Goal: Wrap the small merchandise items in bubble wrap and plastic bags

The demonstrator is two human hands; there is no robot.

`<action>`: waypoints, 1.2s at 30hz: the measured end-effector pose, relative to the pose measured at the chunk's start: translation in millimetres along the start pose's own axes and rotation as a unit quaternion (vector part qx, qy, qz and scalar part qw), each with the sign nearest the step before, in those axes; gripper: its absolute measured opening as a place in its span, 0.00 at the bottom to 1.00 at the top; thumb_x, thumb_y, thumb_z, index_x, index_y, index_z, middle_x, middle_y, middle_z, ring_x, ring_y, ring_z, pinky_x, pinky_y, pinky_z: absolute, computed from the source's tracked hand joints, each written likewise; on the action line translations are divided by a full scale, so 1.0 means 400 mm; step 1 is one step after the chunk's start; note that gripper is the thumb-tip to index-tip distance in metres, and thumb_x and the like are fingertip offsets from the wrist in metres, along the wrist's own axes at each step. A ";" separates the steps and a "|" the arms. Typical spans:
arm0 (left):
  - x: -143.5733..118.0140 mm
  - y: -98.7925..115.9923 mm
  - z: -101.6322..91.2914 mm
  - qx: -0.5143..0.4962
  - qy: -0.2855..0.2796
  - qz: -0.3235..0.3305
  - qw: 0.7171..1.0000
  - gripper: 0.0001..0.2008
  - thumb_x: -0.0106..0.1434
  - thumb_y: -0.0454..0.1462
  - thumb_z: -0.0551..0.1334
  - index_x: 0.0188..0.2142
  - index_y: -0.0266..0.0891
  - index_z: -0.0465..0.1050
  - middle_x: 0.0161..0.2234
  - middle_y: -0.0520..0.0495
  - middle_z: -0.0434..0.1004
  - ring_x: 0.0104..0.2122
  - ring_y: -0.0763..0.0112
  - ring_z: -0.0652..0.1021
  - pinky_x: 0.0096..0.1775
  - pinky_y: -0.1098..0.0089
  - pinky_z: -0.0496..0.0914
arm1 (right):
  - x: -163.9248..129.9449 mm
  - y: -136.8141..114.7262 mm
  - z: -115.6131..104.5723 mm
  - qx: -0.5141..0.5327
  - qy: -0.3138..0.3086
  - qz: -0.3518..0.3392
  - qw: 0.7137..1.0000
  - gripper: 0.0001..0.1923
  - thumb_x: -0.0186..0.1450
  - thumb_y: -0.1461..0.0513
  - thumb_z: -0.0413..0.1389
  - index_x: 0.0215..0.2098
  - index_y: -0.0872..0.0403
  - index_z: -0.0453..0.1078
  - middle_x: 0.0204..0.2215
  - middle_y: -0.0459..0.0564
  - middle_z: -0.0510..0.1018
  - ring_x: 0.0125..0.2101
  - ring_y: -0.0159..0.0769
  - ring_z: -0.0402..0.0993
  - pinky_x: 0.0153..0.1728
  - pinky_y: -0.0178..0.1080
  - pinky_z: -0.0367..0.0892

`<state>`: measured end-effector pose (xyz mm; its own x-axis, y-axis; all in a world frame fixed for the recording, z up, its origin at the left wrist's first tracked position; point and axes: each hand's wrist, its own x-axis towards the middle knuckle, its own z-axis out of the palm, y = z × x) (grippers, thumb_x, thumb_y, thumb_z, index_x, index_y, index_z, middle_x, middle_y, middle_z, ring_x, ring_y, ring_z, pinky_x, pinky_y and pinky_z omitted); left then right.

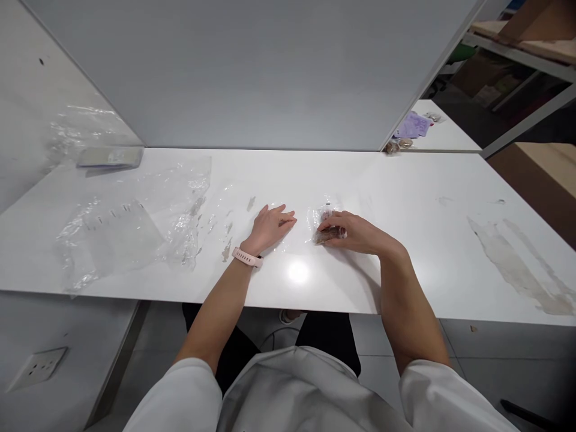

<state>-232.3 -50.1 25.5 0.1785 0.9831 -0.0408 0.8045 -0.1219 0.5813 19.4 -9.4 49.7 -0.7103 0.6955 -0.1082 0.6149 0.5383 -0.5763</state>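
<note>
My right hand (360, 233) grips a small clear plastic packet (330, 231) on the white table. Something brown and reddish shows inside the packet, but the fingers cover part of it and its kind is unclear. My left hand (271, 228), with a pink band (247, 257) on the wrist, rests on the table to the left of the packet. Its fingers are spread and nothing shows in them. A thin, see-through piece of plastic seems to lie near its fingertips, hard to make out against the white surface.
On the left lies a large crumpled clear plastic bag (130, 234). Behind it a flat wrapped stack (110, 157) sits by the wall. A grey panel (261, 78) closes off the back. Beyond it, at right, are purple packets (413, 126). Tape residue (517, 264) marks the right side.
</note>
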 end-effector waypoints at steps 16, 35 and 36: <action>-0.002 0.003 0.002 -0.005 0.006 -0.006 1.000 0.15 0.71 0.41 0.53 0.42 0.47 0.80 0.55 0.53 0.78 0.66 0.65 0.64 0.69 0.51 0.48 | 0.041 0.039 0.061 -0.061 0.167 0.072 0.981 0.24 0.66 0.51 0.56 0.59 0.44 0.69 0.52 0.57 0.72 0.53 0.52 0.64 0.50 0.55 0.66; -0.001 -0.004 0.019 0.004 0.021 0.012 1.000 0.16 0.70 0.35 0.53 0.50 0.47 0.77 0.59 0.54 0.74 0.68 0.66 0.61 0.69 0.49 0.45 | 0.074 0.226 -0.052 0.385 0.480 0.195 0.764 0.19 0.54 0.58 0.58 0.45 0.48 0.69 0.39 0.45 0.76 0.37 0.34 0.74 0.39 0.41 0.74; 0.000 -0.005 0.022 0.008 0.020 0.015 1.000 0.17 0.70 0.35 0.53 0.51 0.47 0.77 0.60 0.54 0.73 0.68 0.66 0.61 0.69 0.49 0.45 | 0.079 0.274 -0.074 0.356 0.544 0.234 0.723 0.19 0.55 0.59 0.57 0.46 0.48 0.68 0.39 0.45 0.75 0.37 0.34 0.74 0.38 0.41 0.74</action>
<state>-229.1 -50.8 17.3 0.1790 0.9838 0.0094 0.8083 -0.1525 0.5687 74.4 85.7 7.1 0.4468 0.8931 0.0517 0.0927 0.0112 -0.9956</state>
